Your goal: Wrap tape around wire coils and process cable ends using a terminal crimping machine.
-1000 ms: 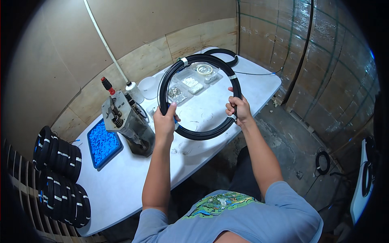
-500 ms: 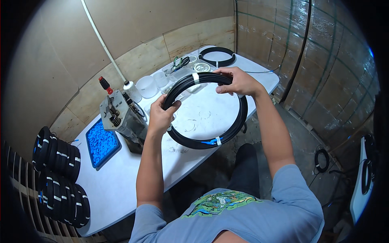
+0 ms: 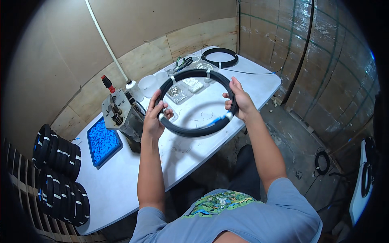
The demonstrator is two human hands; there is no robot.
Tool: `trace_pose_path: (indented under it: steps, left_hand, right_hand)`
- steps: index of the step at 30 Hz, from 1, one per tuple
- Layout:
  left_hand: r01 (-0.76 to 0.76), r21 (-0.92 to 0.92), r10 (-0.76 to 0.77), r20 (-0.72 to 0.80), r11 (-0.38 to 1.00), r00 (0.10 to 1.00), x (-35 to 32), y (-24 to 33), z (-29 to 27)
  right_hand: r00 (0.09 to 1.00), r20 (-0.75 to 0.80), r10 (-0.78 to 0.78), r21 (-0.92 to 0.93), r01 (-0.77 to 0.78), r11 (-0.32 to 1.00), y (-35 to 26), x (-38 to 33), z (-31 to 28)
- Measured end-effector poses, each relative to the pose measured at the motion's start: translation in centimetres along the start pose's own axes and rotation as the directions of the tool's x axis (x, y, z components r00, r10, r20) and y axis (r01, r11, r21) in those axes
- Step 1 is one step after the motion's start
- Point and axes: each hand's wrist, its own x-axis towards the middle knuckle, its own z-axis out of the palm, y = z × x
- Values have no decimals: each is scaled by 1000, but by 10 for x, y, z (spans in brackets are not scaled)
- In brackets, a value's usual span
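A coil of black cable (image 3: 190, 132), bound with several white bands, is held tilted above the white table (image 3: 182, 156). My left hand (image 3: 154, 113) grips its left side, fingers wrapped over the ring. On the opposite side my right hand (image 3: 240, 101) clasps the coil between thumb and fingers. A blue piece (image 3: 218, 120) shows on the cable at the lower right, beside a white band. Through and beyond the ring stand a clear box of small metal parts (image 3: 176, 94) and a box of white pieces (image 3: 193, 85).
Left of my hands stands a metal bench press (image 3: 123, 115) with a red-topped handle. Beside it lies a blue tray (image 3: 103, 141) of small blue parts. Stacked black coils (image 3: 60, 194) fill the table's left end. Another coil (image 3: 219, 58) and pliers (image 3: 183, 62) lie at the far side.
The coil has turned clockwise in my hands, its blue piece shifting right and up. My right hand has slid from the top of the ring down to its right side.
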Motion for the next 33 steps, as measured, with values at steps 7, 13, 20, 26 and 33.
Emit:
trace_pose_path:
  steps: [7,13,20,26,33]
  left_hand:
    - [249,181,-250,-20,951,968,6,17,-36]
    - [240,216,-234,-54,947,971,-4,26,-16]
    - [140,682,-123,-74,718,990,12,8,-18]
    - [74,21,-71,-133,997,989,12,-22,6]
    - [116,211,-72,-205,970,976,10,-20,7]
  right_hand:
    - [827,541,-149,81,125,989,-8,-13,-30]
    - [967,200,160,-791,63,609,-52,-1,-39]
    - [967,172,-189,-640,255,725,-10,20,-71]
    - [977,-35,-209,-13,209,978,23,-14,-16]
    - [954,-46,-295,-151,285,947,37,-38,1]
